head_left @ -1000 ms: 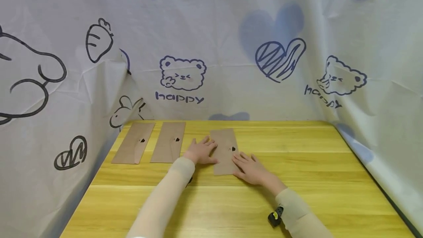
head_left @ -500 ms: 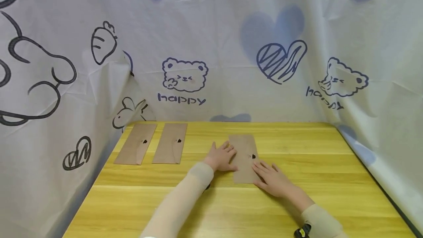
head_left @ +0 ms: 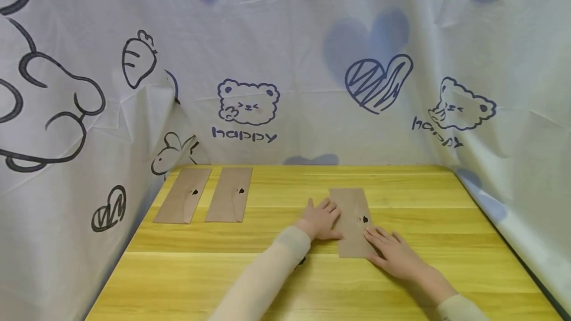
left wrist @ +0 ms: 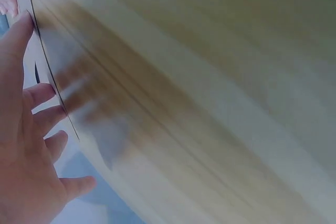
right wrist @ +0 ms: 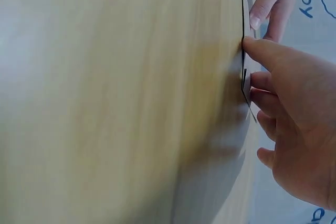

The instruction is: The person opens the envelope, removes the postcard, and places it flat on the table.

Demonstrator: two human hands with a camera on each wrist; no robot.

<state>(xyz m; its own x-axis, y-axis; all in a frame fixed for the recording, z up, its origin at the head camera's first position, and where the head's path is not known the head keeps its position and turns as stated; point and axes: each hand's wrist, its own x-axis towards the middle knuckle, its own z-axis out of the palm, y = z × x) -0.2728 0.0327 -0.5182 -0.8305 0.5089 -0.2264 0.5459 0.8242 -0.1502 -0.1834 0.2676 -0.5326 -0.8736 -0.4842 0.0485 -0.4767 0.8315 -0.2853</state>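
A brown paper envelope (head_left: 351,234) lies on the wooden table right of the middle, its flap edge and small black mark facing up. My left hand (head_left: 319,221) touches the envelope's left edge with fingers spread. On the opposite side, my right hand (head_left: 396,255) has its fingertips on the right edge, below the black mark. In the left wrist view the left hand's fingers (left wrist: 44,96) reach the thin envelope edge. The right wrist view shows the right hand (right wrist: 302,108) at its own edge, thumb and fingertips against the paper.
Two similar brown envelopes, one at the far left (head_left: 178,202) and one beside it (head_left: 223,202), lie apart on the wooden table (head_left: 200,271). A white cloth (head_left: 303,63) with printed drawings hangs behind the table and along its sides.
The envelope between my hands has slid to the right and somewhat nearer across the table, with both hands moving along at its edges. The two left envelopes stay put.
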